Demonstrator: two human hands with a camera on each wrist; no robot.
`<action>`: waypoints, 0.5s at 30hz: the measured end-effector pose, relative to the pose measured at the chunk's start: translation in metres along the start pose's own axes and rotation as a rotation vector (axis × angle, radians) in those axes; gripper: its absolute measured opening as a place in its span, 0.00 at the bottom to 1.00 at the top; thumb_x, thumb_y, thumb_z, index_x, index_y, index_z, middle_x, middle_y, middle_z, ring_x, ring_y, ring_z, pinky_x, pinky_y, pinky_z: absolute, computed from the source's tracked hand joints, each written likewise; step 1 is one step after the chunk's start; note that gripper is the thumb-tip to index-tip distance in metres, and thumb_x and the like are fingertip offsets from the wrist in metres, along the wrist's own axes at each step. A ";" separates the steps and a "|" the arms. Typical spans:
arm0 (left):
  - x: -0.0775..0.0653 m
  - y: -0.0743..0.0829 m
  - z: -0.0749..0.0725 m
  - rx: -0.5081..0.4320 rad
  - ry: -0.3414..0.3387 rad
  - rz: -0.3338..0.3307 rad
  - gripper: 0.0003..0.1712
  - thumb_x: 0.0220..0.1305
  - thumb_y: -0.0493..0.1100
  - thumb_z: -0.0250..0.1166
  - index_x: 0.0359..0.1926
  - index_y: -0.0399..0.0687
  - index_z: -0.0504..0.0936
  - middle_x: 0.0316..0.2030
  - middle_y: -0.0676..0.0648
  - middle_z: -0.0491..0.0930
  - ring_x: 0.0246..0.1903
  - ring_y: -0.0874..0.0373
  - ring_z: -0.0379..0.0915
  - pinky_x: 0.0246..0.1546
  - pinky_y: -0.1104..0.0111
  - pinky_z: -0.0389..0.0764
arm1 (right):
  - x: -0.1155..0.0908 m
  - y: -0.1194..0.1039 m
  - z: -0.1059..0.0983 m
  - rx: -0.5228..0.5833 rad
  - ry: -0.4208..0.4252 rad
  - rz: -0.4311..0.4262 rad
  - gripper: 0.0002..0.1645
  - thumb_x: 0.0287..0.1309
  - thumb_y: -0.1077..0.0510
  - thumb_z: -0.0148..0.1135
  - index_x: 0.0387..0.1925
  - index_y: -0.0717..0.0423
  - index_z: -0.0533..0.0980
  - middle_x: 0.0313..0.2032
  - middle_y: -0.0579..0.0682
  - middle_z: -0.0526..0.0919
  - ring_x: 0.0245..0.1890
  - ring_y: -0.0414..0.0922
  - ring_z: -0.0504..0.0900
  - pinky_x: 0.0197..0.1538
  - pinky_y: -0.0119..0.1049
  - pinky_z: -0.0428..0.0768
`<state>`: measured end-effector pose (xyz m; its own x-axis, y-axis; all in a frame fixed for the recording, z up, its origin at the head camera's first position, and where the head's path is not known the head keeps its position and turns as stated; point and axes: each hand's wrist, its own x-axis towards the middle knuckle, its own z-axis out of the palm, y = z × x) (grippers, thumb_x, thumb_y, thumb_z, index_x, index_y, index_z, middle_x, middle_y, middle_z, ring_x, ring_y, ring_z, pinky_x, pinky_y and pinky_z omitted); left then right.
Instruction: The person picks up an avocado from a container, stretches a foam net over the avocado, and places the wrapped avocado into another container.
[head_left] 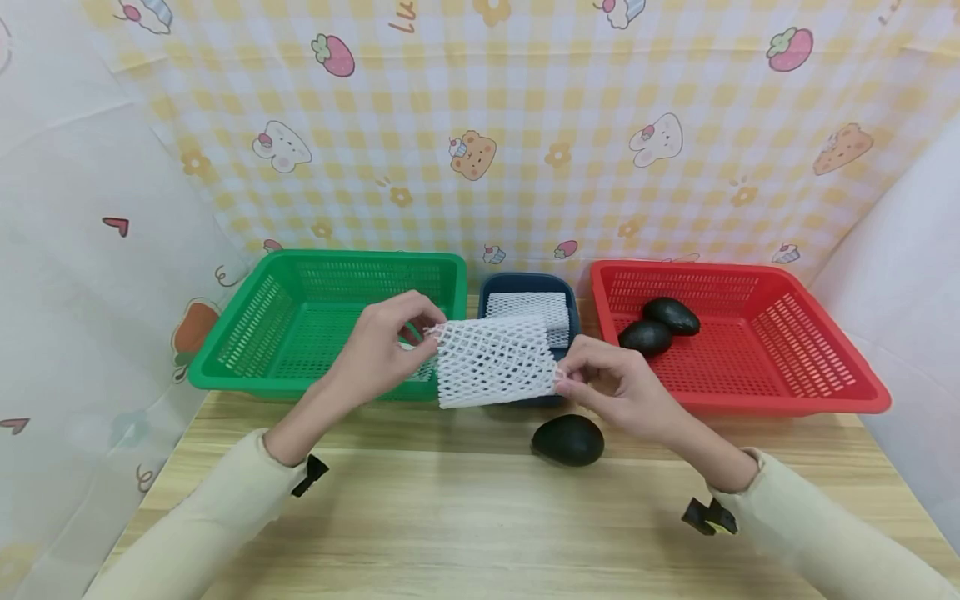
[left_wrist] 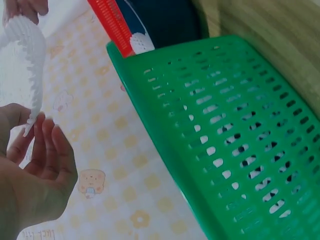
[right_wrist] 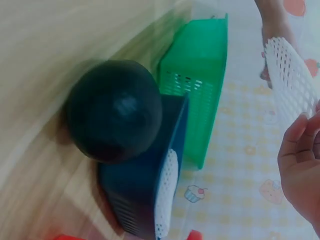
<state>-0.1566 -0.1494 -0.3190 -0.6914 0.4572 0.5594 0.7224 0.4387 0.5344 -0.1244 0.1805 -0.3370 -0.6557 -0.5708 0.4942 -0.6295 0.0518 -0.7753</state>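
Note:
A white foam fruit net point(head_left: 495, 360) is stretched flat between both hands above the table. My left hand point(head_left: 390, 337) pinches its left end between thumb and fingertips, which the left wrist view shows closely on that hand point(left_wrist: 42, 170). At the opposite end, my right hand point(head_left: 618, 383) pinches the net's edge. A dark avocado point(head_left: 570, 440) lies on the table just below the right hand; it looms large in the right wrist view as the same avocado point(right_wrist: 115, 111). Behind the held net, a navy basket point(head_left: 573, 312) contains more white foam nets point(head_left: 551, 308).
To the left stands a green basket point(head_left: 217, 358) with a bit of white netting inside, partly hidden by the left hand. The red basket point(head_left: 787, 367) on the right holds two avocados point(head_left: 671, 317). A checked cloth point(head_left: 555, 108) hangs behind the wooden table point(head_left: 420, 533).

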 end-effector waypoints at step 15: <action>-0.003 -0.004 0.005 -0.016 0.023 0.113 0.16 0.54 0.21 0.69 0.40 0.42 0.84 0.37 0.50 0.81 0.32 0.60 0.77 0.30 0.67 0.82 | -0.012 -0.004 0.011 -0.048 -0.028 0.100 0.21 0.57 0.73 0.70 0.48 0.52 0.79 0.34 0.46 0.77 0.32 0.45 0.77 0.31 0.34 0.78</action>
<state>-0.1580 -0.1484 -0.3262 -0.6055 0.4848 0.6312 0.7959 0.3731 0.4769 -0.1097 0.1787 -0.3443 -0.7044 -0.5839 0.4035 -0.5812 0.1481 -0.8002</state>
